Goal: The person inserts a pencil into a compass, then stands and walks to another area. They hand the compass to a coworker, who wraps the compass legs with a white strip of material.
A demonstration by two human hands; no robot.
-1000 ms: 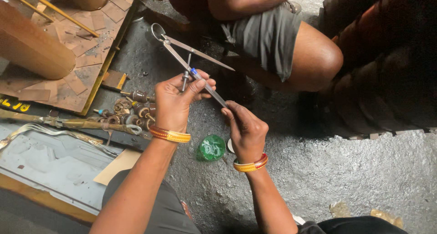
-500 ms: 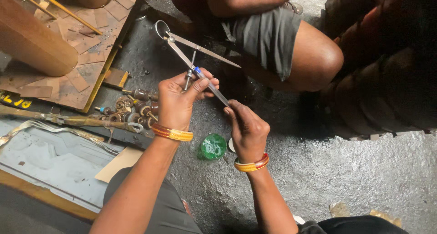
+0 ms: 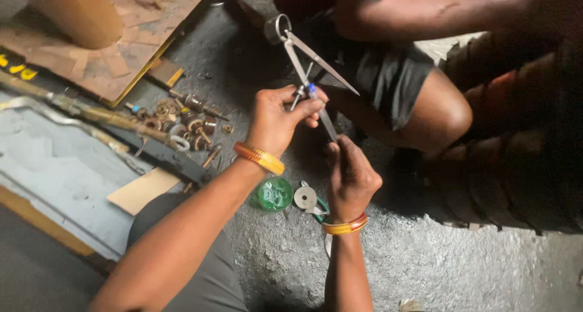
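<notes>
My left hand [image 3: 278, 119] pinches a metal divider compass [image 3: 306, 63] near its adjusting screw, ring end pointing away from me. My right hand [image 3: 351, 177] grips the tip of one leg of the same compass just below. The other leg sticks out free to the right. Both wrists wear orange-and-yellow bangles. Under my hands on the dark floor lie a green round lid [image 3: 274, 193] and a small metal disc [image 3: 305, 197].
Another person's bare knee [image 3: 446, 115] and arm [image 3: 425, 14] are right behind the compass. Several small brass and metal parts [image 3: 185, 121] lie to the left, by a long rod [image 3: 91, 113], a cardboard piece [image 3: 144, 189] and a patterned wooden board [image 3: 121, 39].
The view has shifted, and my hands with the compass sit further right in it. My right hand has slid closer to the left along the compass leg.
</notes>
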